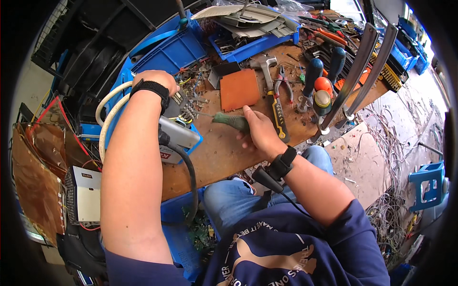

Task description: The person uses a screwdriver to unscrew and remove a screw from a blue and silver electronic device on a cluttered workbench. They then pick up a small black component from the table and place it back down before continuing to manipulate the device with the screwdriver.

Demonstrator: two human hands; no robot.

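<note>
My right hand [257,131] grips a screwdriver with a green handle [231,121], its thin shaft pointing left toward a grey electronic unit [179,131] at the bench's left edge. My left hand [155,78] rests bent over the top of that unit, holding it against the wooden bench [224,157]; its fingers are mostly hidden behind the wrist. Both wrists carry black bands. A thick black cable [191,176] hangs from the unit toward my lap.
A hammer with a yellow-black handle [274,102], pliers [285,83], an orange-brown plate [239,89] and other screwdrivers [312,76] lie on the bench. Blue crates [167,52] stand behind, white hose [107,114] at left, tangled wires [391,157] on the floor at right.
</note>
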